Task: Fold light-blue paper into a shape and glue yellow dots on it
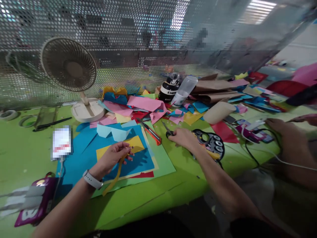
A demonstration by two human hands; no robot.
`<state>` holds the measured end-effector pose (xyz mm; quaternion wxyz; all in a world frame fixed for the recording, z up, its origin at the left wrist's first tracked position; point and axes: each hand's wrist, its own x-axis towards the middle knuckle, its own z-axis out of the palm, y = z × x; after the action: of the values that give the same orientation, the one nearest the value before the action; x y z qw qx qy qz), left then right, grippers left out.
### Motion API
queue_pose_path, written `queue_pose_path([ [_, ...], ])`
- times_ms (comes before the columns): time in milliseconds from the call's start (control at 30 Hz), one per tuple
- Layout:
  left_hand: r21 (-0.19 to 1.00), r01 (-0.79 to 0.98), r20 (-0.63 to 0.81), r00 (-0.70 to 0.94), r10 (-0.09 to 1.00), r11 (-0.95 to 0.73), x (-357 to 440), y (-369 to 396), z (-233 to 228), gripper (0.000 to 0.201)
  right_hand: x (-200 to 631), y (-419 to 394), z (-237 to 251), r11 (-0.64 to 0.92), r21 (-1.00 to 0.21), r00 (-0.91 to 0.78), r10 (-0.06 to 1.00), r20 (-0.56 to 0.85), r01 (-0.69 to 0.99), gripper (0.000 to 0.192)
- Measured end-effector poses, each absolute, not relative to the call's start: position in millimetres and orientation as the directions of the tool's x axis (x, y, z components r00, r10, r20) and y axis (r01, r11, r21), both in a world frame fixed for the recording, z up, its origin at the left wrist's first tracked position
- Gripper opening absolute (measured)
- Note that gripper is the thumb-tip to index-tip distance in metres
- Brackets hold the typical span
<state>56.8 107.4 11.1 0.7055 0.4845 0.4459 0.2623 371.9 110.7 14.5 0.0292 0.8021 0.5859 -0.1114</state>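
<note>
- The left hand (119,154) is pinched nearly closed, thumb against fingertips, with a narrow yellow strip (119,170) in its grip; the other fingers curl loosely.
- The yellow strip hangs from those fingertips towards the person, its free end lying to the right of the white wristband (92,179).
- A wider piece of yellow paper (137,143) lies partly beneath the left hand and reaches out past its fingertips to the right.
- Under both, the blue sheet (148,160) spreads to either side of the left hand; a green sheet (164,165) shows farther to its right.
- Just beyond the left hand's knuckles rests a folded pale-blue paper shape (116,134).
- The right hand (182,137) has its fingers bent in at the dark handle of the scissors (169,133); how firmly they grip cannot be told. The blades point away from the person, ahead of the fingers.
- Between the two hands, slightly beyond them, lies an orange cutter (155,135).
- Just right of the right hand, partly behind its forearm, sits a grey-and-black patterned item (219,142).
- Well right of that hand, a co-worker's hand (277,125) is near a cable.
</note>
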Motion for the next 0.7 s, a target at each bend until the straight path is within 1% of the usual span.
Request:
queue_pose_path([
  [33, 0.915, 0.049, -0.375, 0.463, 0.803, 0.4, 54.9, 104.4, 11.6, 0.041, 375.3, 110.2, 13.7, -0.331, -0.145, 0.302, 0.934, -0.188, 0.932, 0.024],
  [67, 0.913, 0.035, -0.375, 0.459, 0.805, 0.406, 52.7, 101.6, 11.9, 0.041, 378.4, 110.1, 12.4, -0.349, -0.238, 0.32, 0.935, -0.154, 0.906, 0.02],
  [133, 0.909, 0.006, -0.377, 0.436, 0.817, 0.416, 47.6, 96.5, 11.8, 0.042, 381.1, 110.7, 8.8, -0.349, -0.511, 0.343, 0.933, -0.11, 0.786, 0.019],
  [167, 0.907, -0.008, -0.379, 0.414, 0.828, 0.42, 44.8, 94.3, 11.5, 0.041, 379.3, 111.0, 6.9, -0.329, -0.649, 0.329, 0.936, -0.127, 0.686, 0.021],
  [200, 0.905, -0.023, -0.384, 0.387, 0.838, 0.425, 41.9, 92.3, 11.2, 0.041, 374.7, 111.0, 5.2, -0.308, -0.758, 0.282, 0.944, -0.169, 0.575, 0.024],
  [233, 0.901, -0.04, -0.389, 0.36, 0.848, 0.431, 39.0, 90.5, 11.0, 0.041, 367.3, 110.6, 3.9, -0.296, -0.837, 0.206, 0.953, -0.223, 0.46, 0.029],
  [267, 0.897, -0.058, -0.394, 0.337, 0.855, 0.437, 36.2, 88.9, 10.9, 0.041, 357.2, 109.5, 2.9, -0.299, -0.885, 0.109, 0.954, -0.278, 0.356, 0.034],
  [300, 0.893, -0.077, -0.4, 0.32, 0.859, 0.444, 33.5, 87.4, 11.1, 0.042, 344.9, 107.8, 2.2, -0.312, -0.908, 0.003, 0.946, -0.325, 0.28, 0.04],
  [367, 0.881, -0.109, -0.413, 0.293, 0.862, 0.46, 28.7, 84.8, 12.0, 0.044, 317.0, 102.6, 1.4, -0.35, -0.919, -0.19, 0.904, -0.382, 0.182, 0.05],
  [433, 0.875, -0.13, -0.423, 0.268, 0.866, 0.467, 24.8, 82.8, 12.8, 0.044, 290.6, 96.7, 0.8, -0.4, -0.905, -0.328, 0.843, -0.426, 0.148, 0.056],
  [500, 0.877, -0.139, -0.421, 0.239, 0.875, 0.46, 21.6, 81.4, 12.7, 0.041, 270.6, 92.1, -0.1, -0.448, -0.881, -0.401, 0.787, -0.47, 0.154, 0.058],
  [567, 0.882, -0.149, -0.412, 0.212, 0.886, 0.446, 18.9, 80.8, 11.0, 0.039, 258.5, 89.9, -1.3, -0.476, -0.861, -0.437, 0.746, -0.502, 0.177, 0.058],
  [700, 0.874, -0.179, -0.419, 0.194, 0.887, 0.452, 15.0, 81.2, 6.0, 0.042, 251.2, 89.2, -5.5, -0.475, -0.849, -0.494, 0.694, -0.523, 0.232, 0.054],
])
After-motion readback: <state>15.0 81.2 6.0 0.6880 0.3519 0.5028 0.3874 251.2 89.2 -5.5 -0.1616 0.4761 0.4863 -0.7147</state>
